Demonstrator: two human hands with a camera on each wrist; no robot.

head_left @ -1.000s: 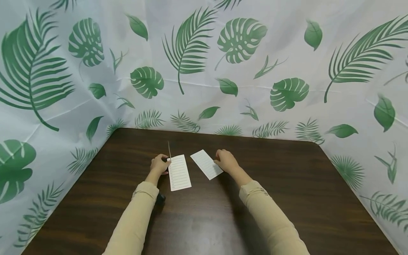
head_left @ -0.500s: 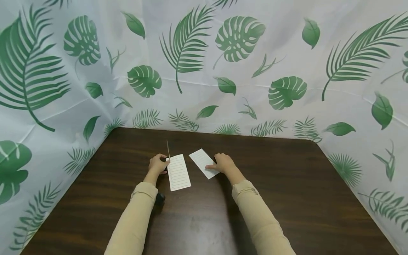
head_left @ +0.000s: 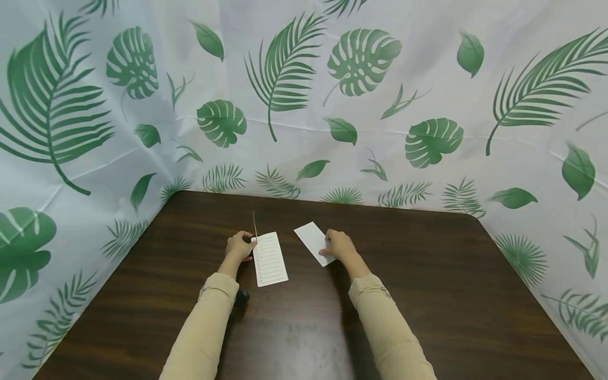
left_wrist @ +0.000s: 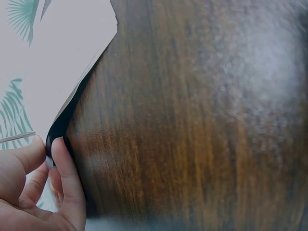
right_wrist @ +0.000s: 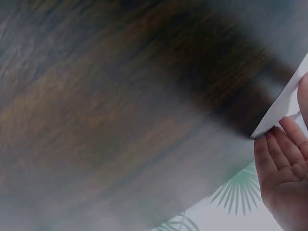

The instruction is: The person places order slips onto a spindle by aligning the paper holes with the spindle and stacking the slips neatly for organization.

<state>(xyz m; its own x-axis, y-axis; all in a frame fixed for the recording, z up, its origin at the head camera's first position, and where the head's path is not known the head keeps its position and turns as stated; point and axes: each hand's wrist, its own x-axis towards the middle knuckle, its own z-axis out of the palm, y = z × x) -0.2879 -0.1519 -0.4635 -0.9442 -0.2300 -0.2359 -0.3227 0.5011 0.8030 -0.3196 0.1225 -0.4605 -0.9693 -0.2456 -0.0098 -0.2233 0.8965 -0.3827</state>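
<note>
In the head view, my left hand (head_left: 239,247) grips the left side of a lined white notepad (head_left: 271,261) lying on the table. The left wrist view shows its thumb and fingers pinching the pad's black-edged end, with the white pages (left_wrist: 72,53) fanning away from it. A thin upright strip (head_left: 255,226) rises beside the thumb, seen nearly edge-on. To the right, apart from the pad, is a loose lined sheet of paper (head_left: 311,237), tilted on the table. My right hand (head_left: 341,246) pinches its right side, thumb on top; the sheet's edge (right_wrist: 279,108) shows at those fingers.
The dark wooden table (head_left: 427,274) spreads around both hands. A white curtain (head_left: 294,132) with green leaf prints stands behind the far edge and along the sides. A small black object (head_left: 242,298) shows beside the left sleeve.
My right hand has gone from the sheet's edge to a pinch with the thumb on top. The sheet has shifted slightly right, away from the notepad. The left hand's hold looks the same.
</note>
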